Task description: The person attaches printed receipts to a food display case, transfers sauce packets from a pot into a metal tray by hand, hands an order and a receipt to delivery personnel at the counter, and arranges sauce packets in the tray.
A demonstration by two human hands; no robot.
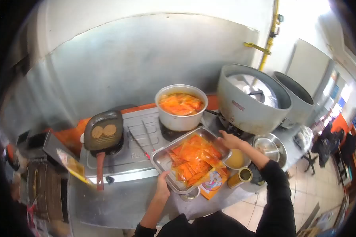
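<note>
A rectangular metal tray (157,158) holds a heap of flat packets (194,158) with orange contents. My left hand (163,186) grips the tray at its near left corner. At the far right corner, my right hand (228,140) is on the rim, its fingers partly hidden by the tray. Just behind the tray stands a metal pot (180,121) on the stove, with more orange packets in liquid. Tongs (138,143) with red parts lie on the stovetop, left of the tray.
A grill pan (103,138) with two round patties sits at the left, its handle toward me. A large grey cooker (249,106) stands at the back right. Near the tray are an open can (239,177), a bowl (236,158) and a metal basin (280,148).
</note>
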